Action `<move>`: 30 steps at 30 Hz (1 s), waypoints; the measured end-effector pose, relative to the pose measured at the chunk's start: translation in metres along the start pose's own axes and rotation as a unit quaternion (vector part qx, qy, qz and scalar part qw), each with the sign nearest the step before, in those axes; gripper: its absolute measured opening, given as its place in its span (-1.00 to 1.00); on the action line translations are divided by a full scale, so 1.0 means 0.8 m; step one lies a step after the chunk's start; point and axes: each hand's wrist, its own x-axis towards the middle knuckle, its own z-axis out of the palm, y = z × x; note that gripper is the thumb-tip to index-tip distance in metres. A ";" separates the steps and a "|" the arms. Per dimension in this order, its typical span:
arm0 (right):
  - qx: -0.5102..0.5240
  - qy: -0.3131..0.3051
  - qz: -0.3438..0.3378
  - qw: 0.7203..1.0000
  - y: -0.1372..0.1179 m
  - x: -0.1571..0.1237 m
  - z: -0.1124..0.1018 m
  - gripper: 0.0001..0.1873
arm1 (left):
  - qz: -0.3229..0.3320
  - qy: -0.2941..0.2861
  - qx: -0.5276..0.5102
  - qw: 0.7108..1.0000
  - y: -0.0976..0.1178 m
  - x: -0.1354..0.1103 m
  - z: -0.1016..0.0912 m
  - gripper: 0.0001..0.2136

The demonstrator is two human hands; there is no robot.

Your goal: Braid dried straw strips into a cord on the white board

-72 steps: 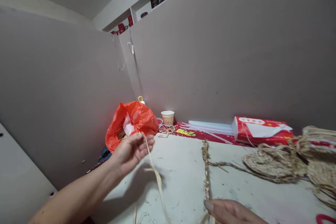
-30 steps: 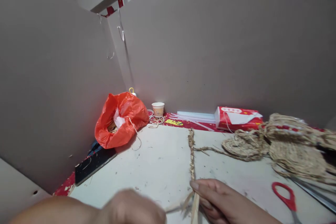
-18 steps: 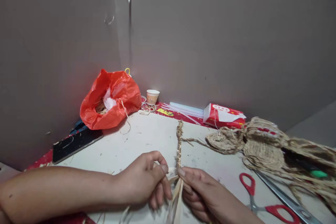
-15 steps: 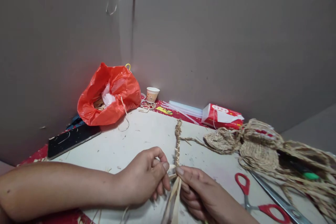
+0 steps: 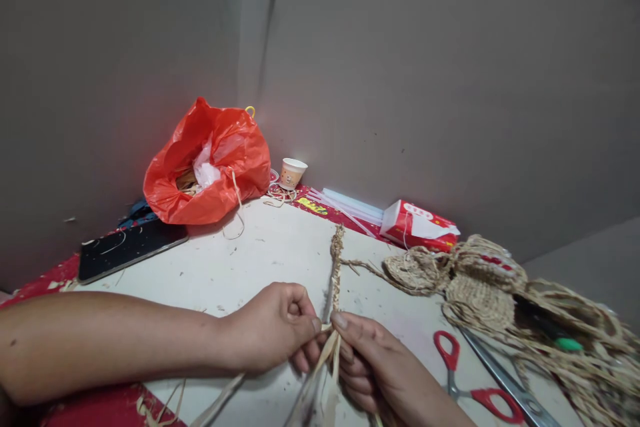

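Pale desk (image 5: 240, 260), boxed in by grey walls. My left hand (image 5: 273, 327) and right hand (image 5: 373, 367) meet, fingers (image 5: 345, 323) closed on the straw strands (image 5: 327, 360) at the braid's (image 5: 335, 267) near end. That braid runs lengthwise straight away from me, with both hands equally near it. Scissors (image 5: 467, 383) lie to the right.

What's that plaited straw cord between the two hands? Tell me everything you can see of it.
The plaited cord is thin, pale tan and knobbly, seemingly dried straw or raffia. It lies straight on the white table, pointing away from the person. The left hand and right hand pinch its near end, where flat unplaited strips hang loose towards the person. Its far end looks tufted.
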 end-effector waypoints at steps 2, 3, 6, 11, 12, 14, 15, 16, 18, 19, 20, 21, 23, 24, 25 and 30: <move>-0.002 0.003 0.005 1.000 -0.001 0.000 0.000 -0.50 | -0.003 0.007 0.025 1.000 0.001 0.000 -0.002 -0.81; -0.001 0.003 0.007 1.000 -0.001 0.000 0.000 -0.50 | 0.006 0.018 0.038 0.999 0.002 0.000 -0.003 -0.82; -0.001 0.004 0.009 1.000 0.000 0.000 -0.001 -0.51 | 0.037 0.031 0.027 0.998 0.005 0.001 -0.005 -0.86; -0.017 0.017 0.005 1.000 0.003 0.001 -0.002 -0.48 | 0.035 0.014 0.014 0.999 0.009 0.002 -0.006 -0.86; -0.022 0.021 0.005 1.000 0.003 0.001 -0.001 -0.48 | 0.040 0.015 0.029 0.999 0.010 0.002 -0.006 -0.86; -0.032 0.024 0.004 0.999 0.004 0.001 -0.001 -0.48 | 0.046 0.018 0.063 0.997 0.013 0.002 -0.007 -0.83; -0.036 0.024 0.003 0.999 0.004 0.001 0.000 -0.48 | 0.045 0.020 0.077 0.996 0.014 0.001 -0.007 -0.83; -0.040 0.025 0.000 0.999 0.003 0.001 0.000 -0.48 | 0.043 0.023 0.087 0.995 0.016 0.001 -0.007 -0.83; -0.043 0.022 -0.005 0.999 0.003 0.001 0.001 -0.49 | 0.039 0.030 0.098 0.994 0.020 0.000 -0.006 -0.85; -0.046 0.021 -0.008 0.999 0.003 0.000 0.001 -0.49 | 0.037 0.032 0.101 0.994 0.022 0.000 -0.006 -0.85; -0.055 0.020 -0.012 0.998 0.003 0.000 0.001 -0.50 | 0.034 0.032 0.106 0.993 0.024 0.001 -0.005 -0.86; -0.068 0.021 -0.019 0.997 0.003 0.000 0.001 -0.51 | 0.031 0.029 0.113 0.993 0.026 0.001 -0.006 -0.86; -0.114 0.028 -0.038 0.992 0.003 0.000 0.000 -0.53 | 0.021 0.015 0.130 0.991 0.030 0.003 -0.007 -0.86; -0.143 0.036 -0.048 0.988 0.003 0.000 0.001 -0.53 | 0.013 0.009 0.138 0.990 0.031 0.004 -0.008 -0.86; -0.172 0.046 -0.056 0.982 0.003 0.000 0.001 -0.52 | 0.003 0.004 0.143 0.990 0.033 0.005 -0.010 -0.87; -0.271 0.129 -0.086 0.950 0.003 0.000 0.006 -0.48 | -0.047 0.003 0.138 0.989 0.039 0.005 -0.012 -0.87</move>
